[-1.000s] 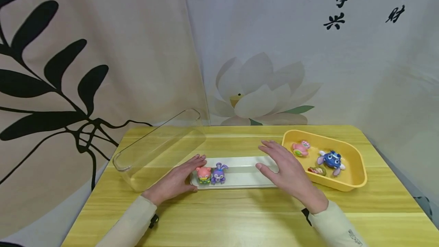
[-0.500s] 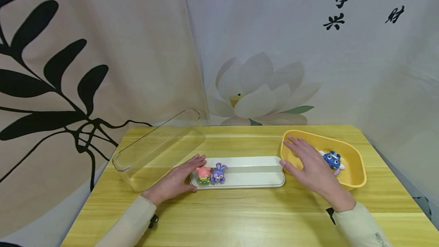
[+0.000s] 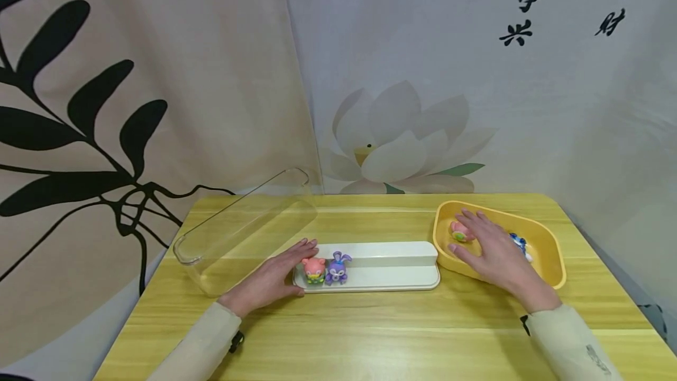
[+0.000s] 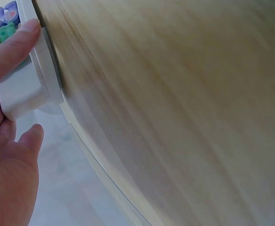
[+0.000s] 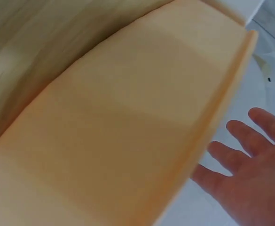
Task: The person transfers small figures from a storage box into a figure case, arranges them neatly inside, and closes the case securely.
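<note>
My left hand (image 3: 270,280) holds the left end of a long white tray (image 3: 391,278), with its thumb at the near edge and fingertips at the far edge. Side by side at that end of the tray sit a pink-headed toy figurine (image 3: 314,270) and a purple rabbit-eared figurine (image 3: 337,269). Over the yellow bin (image 3: 556,278) is my right hand (image 3: 492,254), fingers spread and holding nothing. Beside its fingers a pink figurine (image 3: 460,231) shows in the bin. A blue figurine (image 3: 519,243) is partly hidden behind the hand.
A clear plastic cover (image 3: 248,222) stands at the back left of the wooden table (image 3: 349,334), behind my left hand. The yellow bin lies just right of the white tray. A printed curtain (image 3: 402,75) hangs behind the table.
My right hand has moved right, from over the white tray's right end to over the yellow bin. The green-capped figurine there is now hidden beneath it. My left hand has stayed put.
</note>
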A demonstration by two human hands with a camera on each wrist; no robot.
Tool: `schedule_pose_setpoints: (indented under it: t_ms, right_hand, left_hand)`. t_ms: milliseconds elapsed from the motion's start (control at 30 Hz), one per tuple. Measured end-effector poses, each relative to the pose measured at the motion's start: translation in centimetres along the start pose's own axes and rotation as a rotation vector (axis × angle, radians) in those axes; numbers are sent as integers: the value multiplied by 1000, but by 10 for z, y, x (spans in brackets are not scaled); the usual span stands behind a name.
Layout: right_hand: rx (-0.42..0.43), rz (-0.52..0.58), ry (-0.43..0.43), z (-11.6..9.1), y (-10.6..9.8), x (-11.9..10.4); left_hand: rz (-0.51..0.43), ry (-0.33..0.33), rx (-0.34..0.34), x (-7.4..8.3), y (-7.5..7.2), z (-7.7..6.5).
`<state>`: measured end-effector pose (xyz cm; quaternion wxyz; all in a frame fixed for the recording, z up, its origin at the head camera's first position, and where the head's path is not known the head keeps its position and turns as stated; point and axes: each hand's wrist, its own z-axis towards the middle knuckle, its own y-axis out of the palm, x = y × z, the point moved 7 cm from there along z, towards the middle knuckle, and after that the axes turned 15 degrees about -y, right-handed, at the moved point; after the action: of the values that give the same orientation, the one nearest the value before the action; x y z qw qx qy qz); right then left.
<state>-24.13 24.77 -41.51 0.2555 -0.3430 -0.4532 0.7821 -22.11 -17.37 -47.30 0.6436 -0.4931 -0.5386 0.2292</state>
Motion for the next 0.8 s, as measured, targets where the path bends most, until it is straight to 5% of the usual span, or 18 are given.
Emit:
schedule_pose_setpoints:
  t_ms: [800]
  right_hand:
    - [-186, 34, 94, 13, 24, 43]
  left_hand:
    - [5, -8, 2, -2, 1, 1]
